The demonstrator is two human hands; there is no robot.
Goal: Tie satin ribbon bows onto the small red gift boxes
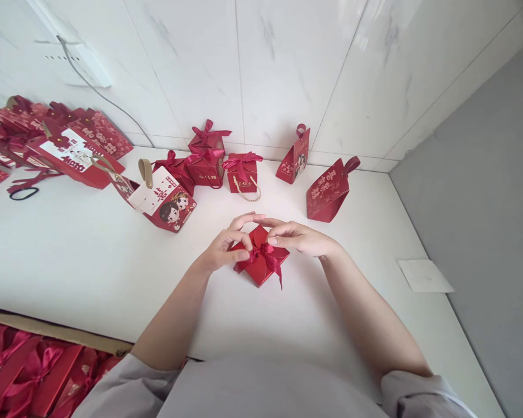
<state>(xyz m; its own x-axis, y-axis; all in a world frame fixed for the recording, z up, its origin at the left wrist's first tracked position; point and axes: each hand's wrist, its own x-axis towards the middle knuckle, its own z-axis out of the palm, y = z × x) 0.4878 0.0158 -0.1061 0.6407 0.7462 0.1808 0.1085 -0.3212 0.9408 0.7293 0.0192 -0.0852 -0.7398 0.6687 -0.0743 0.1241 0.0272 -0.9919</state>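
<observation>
A red gift box (258, 271) with petal-shaped flaps lies on the white table in front of me, tied on top with a dark red ribbon bow (273, 262). One ribbon tail hangs over the box's front right side. My left hand (226, 247) is at the left of the bow, thumb and curled forefinger closed on its left side. From the right, my right hand (298, 238) pinches the bow's other side between thumb and forefinger. Beyond the box, the outer fingers of both hands meet. The fingertips partly cover the knot.
Behind stand several red gift boxes, including one with a rope handle (243, 180), a cartoon-couple box (174, 203) and a triangular box (329, 191). Scissors (24, 193) lie left. A carton (61, 337) of ribboned boxes is lower left; white paper (422, 276) lies right.
</observation>
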